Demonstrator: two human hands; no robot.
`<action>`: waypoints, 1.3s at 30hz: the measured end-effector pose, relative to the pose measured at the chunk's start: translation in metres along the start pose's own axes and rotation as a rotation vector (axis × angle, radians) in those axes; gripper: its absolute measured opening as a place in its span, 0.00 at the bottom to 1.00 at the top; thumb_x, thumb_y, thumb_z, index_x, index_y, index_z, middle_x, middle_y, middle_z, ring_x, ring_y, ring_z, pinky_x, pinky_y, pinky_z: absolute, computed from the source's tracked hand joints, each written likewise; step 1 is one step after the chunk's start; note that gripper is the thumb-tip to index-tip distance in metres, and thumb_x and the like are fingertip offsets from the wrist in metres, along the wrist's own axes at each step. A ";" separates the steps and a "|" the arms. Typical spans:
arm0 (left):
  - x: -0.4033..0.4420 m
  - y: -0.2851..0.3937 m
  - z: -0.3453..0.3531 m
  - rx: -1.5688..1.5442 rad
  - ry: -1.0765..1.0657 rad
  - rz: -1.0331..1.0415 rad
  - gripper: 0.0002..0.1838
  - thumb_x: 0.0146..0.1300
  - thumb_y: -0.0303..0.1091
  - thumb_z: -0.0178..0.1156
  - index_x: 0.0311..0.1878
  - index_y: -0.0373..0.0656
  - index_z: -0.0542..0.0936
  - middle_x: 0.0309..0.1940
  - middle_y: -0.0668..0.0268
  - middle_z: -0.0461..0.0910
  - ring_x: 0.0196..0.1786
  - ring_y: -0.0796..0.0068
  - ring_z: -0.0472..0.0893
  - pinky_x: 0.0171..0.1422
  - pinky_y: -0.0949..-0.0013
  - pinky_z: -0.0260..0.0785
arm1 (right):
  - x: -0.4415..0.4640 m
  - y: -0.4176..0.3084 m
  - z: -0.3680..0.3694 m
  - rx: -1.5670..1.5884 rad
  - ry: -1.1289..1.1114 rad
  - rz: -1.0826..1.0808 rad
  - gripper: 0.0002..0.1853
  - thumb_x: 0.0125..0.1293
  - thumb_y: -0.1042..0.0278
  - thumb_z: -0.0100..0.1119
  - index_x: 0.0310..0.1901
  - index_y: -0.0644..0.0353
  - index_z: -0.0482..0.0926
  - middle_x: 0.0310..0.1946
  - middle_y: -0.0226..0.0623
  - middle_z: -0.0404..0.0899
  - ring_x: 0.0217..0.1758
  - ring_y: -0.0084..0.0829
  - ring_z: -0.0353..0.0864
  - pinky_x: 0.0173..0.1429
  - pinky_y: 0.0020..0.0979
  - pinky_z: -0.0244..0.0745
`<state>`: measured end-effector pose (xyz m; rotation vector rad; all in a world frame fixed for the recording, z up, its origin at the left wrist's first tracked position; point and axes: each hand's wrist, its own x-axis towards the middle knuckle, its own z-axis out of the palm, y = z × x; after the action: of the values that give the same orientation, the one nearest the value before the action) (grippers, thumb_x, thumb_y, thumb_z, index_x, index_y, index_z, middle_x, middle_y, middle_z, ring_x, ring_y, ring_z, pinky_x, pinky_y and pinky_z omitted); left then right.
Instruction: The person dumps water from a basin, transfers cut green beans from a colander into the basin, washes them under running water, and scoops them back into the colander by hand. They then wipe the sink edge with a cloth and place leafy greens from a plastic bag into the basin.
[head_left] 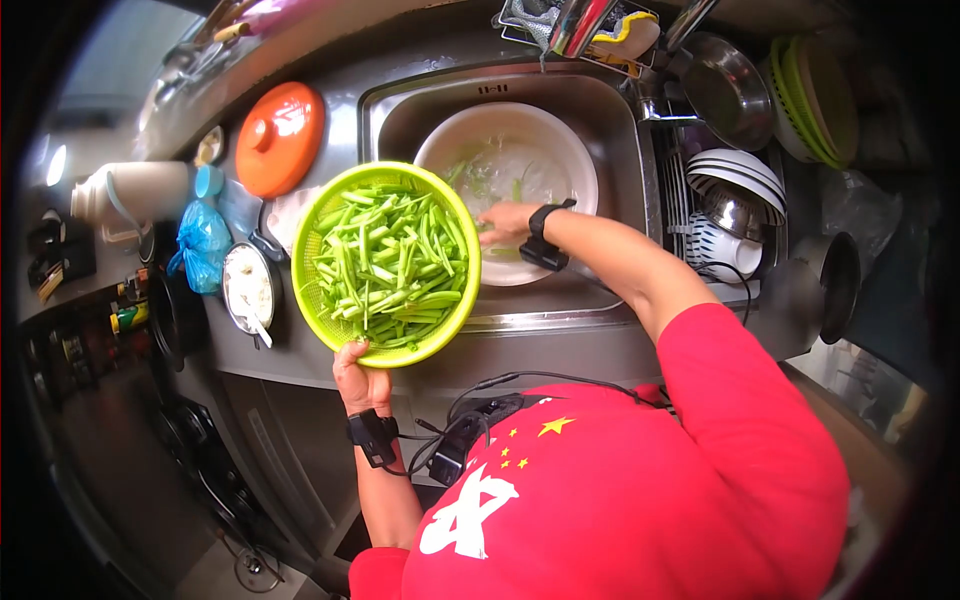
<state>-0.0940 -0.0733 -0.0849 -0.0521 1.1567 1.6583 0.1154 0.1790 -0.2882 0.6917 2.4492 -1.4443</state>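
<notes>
My left hand [362,382] grips the near rim of a lime-green colander [468,290], tilted slightly beside the sink. Heaped inside the colander are cut green vegetable stems [390,260]. Over the left part of a white basin [585,190] is my right hand [508,222], its fingers stretched toward the colander's right rim. Nothing shows in those fingers, and whether they touch the rim I cannot tell. Water [510,165] lies in the basin, with a few green bits [465,178] floating in it.
The basin stands in a steel sink [620,130]. An orange lid [285,140], a blue bag [203,240] and a bowl of white food with a spoon [248,285] sit at left. At right are stacked bowls [740,175], a cup [720,245] and a pan [725,90].
</notes>
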 end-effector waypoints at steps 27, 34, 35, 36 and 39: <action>0.005 0.000 0.016 0.050 -0.118 0.027 0.33 0.47 0.17 0.51 0.62 0.35 0.68 0.55 0.58 0.76 0.58 0.58 0.76 0.67 0.56 0.66 | -0.110 -0.249 -0.105 -0.060 0.699 -0.525 0.18 0.58 0.72 0.63 0.51 0.60 0.74 0.42 0.45 0.78 0.49 0.48 0.78 0.53 0.40 0.74; 0.000 0.000 0.020 0.022 -0.117 -0.003 0.34 0.46 0.16 0.50 0.63 0.35 0.67 0.56 0.58 0.75 0.57 0.58 0.76 0.66 0.57 0.67 | -0.108 -0.256 -0.102 -0.082 0.625 -0.546 0.23 0.51 0.70 0.69 0.51 0.59 0.77 0.50 0.44 0.76 0.56 0.45 0.75 0.60 0.41 0.71; 0.000 0.000 0.017 0.019 -0.112 -0.007 0.34 0.46 0.16 0.50 0.63 0.36 0.67 0.56 0.58 0.75 0.57 0.58 0.76 0.66 0.57 0.67 | -0.105 -0.248 -0.113 -0.016 0.695 -0.571 0.17 0.53 0.71 0.68 0.45 0.60 0.80 0.44 0.44 0.80 0.49 0.43 0.80 0.54 0.40 0.75; 0.001 -0.001 0.013 0.018 -0.110 0.005 0.34 0.46 0.16 0.50 0.63 0.35 0.68 0.56 0.57 0.76 0.58 0.58 0.76 0.66 0.56 0.67 | -0.110 -0.243 -0.124 0.148 0.705 -0.444 0.11 0.54 0.73 0.65 0.41 0.61 0.82 0.34 0.43 0.82 0.37 0.38 0.83 0.45 0.35 0.78; 0.002 -0.005 0.002 0.016 -0.095 0.019 0.33 0.46 0.17 0.51 0.62 0.34 0.69 0.56 0.56 0.76 0.58 0.56 0.76 0.68 0.54 0.66 | -0.114 -0.189 -0.146 0.673 0.660 -0.171 0.06 0.66 0.74 0.56 0.41 0.64 0.82 0.29 0.31 0.81 0.26 0.15 0.78 0.23 0.16 0.68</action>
<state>-0.0904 -0.0707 -0.0882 0.0468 1.1016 1.6500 0.1282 0.1956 -0.0243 1.2835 2.4584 -2.4805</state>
